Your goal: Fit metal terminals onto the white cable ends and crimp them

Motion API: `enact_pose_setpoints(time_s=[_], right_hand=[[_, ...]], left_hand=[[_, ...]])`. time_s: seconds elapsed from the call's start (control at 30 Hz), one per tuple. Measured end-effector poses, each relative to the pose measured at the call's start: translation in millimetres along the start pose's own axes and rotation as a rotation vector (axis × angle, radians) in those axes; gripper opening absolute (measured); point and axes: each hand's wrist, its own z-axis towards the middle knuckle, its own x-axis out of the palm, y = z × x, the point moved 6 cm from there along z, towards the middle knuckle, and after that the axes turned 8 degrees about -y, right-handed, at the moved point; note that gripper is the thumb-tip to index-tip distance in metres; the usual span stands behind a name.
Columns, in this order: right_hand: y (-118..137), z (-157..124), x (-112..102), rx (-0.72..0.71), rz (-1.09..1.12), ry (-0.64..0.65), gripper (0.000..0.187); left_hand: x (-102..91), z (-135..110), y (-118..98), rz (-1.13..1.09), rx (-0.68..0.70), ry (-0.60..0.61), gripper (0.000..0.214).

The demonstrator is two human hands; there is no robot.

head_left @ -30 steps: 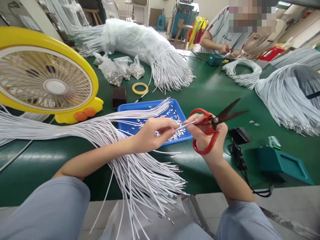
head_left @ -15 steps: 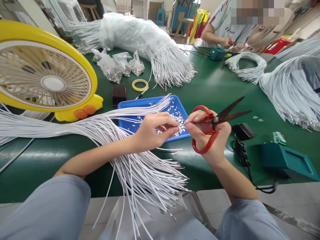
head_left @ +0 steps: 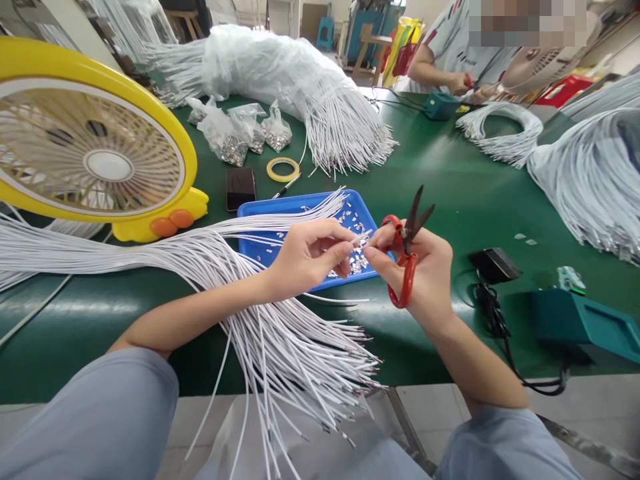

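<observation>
My left hand point(head_left: 315, 257) is closed in a pinch above the blue tray point(head_left: 240, 248). What looks like the thin end of a white cable shows at its fingertips, partly hidden. Red-handled scissors point(head_left: 406, 245) hang on the fingers of my right hand point(head_left: 425, 277), blades apart and pointing up and away. That hand's thumb and forefinger are pinched close to the left fingertips. Small silvery pieces point(head_left: 357, 263) lie scattered in the tray. White cables point(head_left: 285, 347) run under my left forearm, some reaching over the tray and others fanning past the table's front edge.
A yellow fan point(head_left: 187, 160) stands left. Behind the tray lie a phone point(head_left: 241, 189), a tape roll point(head_left: 283, 169), small bags point(head_left: 233, 143) and a wrapped cable bundle point(head_left: 280, 73). A teal box point(head_left: 583, 323) and black adapter point(head_left: 495, 265) sit right. Another person point(head_left: 450, 73) works across the table.
The scissors have turned in my right hand, so their blades point more upward and show narrower. My fingertips have parted slightly. The view has shifted a little.
</observation>
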Motion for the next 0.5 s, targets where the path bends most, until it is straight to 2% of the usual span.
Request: enact_pose_setpoints(time_s=[0.23,0.5], right_hand=[[1.8,10.9,-13.1,-0.052,-0.235,-0.033,0.012],[4.5,11.3,-14.4,-0.107,-0.321,-0.042,0.017]], left_hand=[[-18.8,7.6,-6.7,0.012,0.035,-0.119,0.015],[-14.6,7.2,-9.7,0.025,0.091,-0.096,0.017]])
